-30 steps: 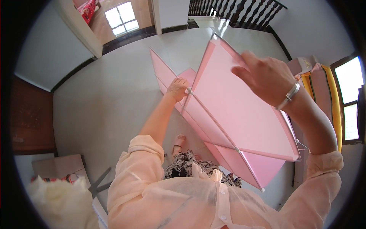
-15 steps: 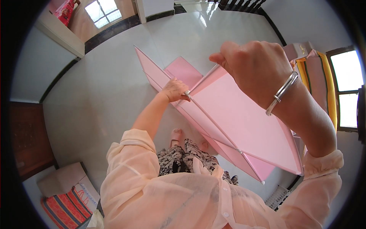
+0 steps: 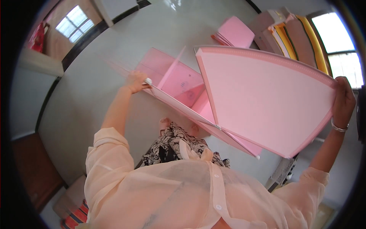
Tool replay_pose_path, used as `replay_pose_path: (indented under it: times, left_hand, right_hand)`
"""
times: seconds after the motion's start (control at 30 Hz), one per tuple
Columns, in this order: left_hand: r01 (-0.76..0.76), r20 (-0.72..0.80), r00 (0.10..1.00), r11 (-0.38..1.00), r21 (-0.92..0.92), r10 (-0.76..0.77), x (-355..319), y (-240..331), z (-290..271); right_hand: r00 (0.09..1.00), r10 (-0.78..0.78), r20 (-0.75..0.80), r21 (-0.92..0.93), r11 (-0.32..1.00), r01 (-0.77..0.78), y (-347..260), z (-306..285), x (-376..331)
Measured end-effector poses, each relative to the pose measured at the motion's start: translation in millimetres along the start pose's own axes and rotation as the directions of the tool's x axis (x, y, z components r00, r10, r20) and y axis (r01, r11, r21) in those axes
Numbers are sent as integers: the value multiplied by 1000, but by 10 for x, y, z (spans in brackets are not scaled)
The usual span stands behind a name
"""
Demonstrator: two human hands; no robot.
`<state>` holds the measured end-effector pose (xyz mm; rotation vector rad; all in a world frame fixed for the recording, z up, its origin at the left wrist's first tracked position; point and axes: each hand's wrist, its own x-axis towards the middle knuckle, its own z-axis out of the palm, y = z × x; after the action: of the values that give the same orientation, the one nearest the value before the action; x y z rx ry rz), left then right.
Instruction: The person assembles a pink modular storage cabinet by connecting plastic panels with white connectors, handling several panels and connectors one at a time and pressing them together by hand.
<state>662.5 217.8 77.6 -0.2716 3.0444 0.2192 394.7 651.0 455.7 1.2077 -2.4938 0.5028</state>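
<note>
A pink panelled box [image 3: 190, 91] stands tilted on the floor in front of my legs, its pink inside showing. My left hand [image 3: 135, 81] is closed on the upper edge of its near wall, beside a small white corner piece [image 3: 148, 81]. Out to the far right, my right hand [image 3: 345, 97], with a silver bangle on the wrist, grips the edge of a large pink panel [image 3: 263, 87]. That panel slants up over the box's right part and meets the near wall's edge around its middle. A thin panel at the left is smeared by motion.
Beyond the large panel lies a stack of pink panels [image 3: 236, 32]. At the right are a sofa with a yellow-striped cover [image 3: 295, 42], a window [image 3: 345, 49] and a wire rack [image 3: 281, 171]. A red striped cloth [image 3: 78, 215] shows at lower left, below a brown door [image 3: 34, 171].
My right hand has swung from above the middle to the far right, spreading the large panel outward with it. More of the box's inside now shows. My left hand stays on the near edge.
</note>
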Motion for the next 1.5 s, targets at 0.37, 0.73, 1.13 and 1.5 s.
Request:
replay_pose_path:
  times: [0.37, 0.73, 1.13, 1.5]
  left_hand:
    - [76, 69, 995, 997, -27, -74, 393, 329, -270]
    - [250, 152, 946, 943, 219, -286, 371, 685, -411]
    - [-153, -62, 988, 867, -474, 140, 999, 2465, -434]
    - [596, 248, 777, -551, -584, 579, 1387, 4629, -644]
  right_hand:
    - [637, 548, -542, -83, 719, -690, 2029, -997, -1053]
    - [351, 850, -392, 488, 516, -704, 2436, -927, -1825]
    - [314, 851, -420, 435, 492, -754, 2946, -682, -2026]
    - [-47, 955, -292, 705, 182, -686, 2781, -368, -2969]
